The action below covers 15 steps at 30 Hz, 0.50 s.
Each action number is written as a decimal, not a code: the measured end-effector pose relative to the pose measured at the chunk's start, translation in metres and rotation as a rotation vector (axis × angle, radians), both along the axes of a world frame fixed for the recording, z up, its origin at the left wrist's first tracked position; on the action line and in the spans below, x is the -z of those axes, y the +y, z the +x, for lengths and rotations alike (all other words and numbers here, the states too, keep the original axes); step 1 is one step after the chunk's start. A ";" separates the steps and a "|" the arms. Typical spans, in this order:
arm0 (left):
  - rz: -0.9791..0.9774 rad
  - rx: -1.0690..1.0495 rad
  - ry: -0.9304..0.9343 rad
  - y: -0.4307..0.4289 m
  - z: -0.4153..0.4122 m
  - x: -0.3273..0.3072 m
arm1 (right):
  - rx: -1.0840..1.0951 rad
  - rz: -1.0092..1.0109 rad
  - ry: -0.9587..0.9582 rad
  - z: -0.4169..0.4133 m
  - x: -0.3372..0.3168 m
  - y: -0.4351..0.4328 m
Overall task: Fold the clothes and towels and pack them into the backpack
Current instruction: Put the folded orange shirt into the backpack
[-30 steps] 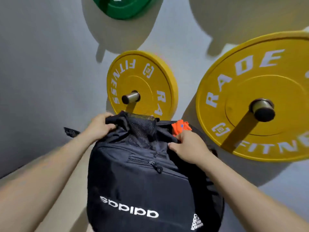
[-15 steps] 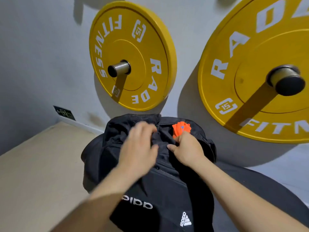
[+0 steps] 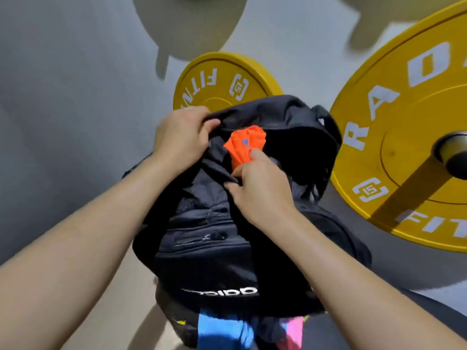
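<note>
Backpack (image 3: 214, 261) at centre, mouth open toward the far side. Left grip (image 3: 180, 140) clenched on the mouth's left rim. Right grip (image 3: 257, 183), the nearer one, pinching orange cloth (image 3: 246, 145), half inside, just beyond its thumb, long axis pointing into the mouth.

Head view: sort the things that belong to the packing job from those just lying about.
Job:
black fabric backpack, its top gripped by the left hand
orange folded cloth in its opening, held by the right hand
blue cloth and pink cloth beneath it, probably

Lying about:
small yellow weight plate
large yellow weight plate on a metal peg
</note>
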<state>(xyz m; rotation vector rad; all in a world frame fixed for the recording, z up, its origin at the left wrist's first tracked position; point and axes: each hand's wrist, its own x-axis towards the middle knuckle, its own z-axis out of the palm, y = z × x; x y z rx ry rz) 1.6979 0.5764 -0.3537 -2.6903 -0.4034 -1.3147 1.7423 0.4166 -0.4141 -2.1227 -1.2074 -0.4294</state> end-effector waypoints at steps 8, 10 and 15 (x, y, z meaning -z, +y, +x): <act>-0.162 0.073 -0.291 -0.039 -0.047 0.044 | -0.168 0.169 0.060 0.003 0.024 -0.040; -0.539 -0.006 -0.221 -0.052 -0.053 0.124 | -0.075 0.268 0.290 0.011 0.066 -0.061; -1.042 -0.248 0.624 -0.075 -0.073 0.273 | 0.133 0.325 0.763 0.015 0.151 -0.078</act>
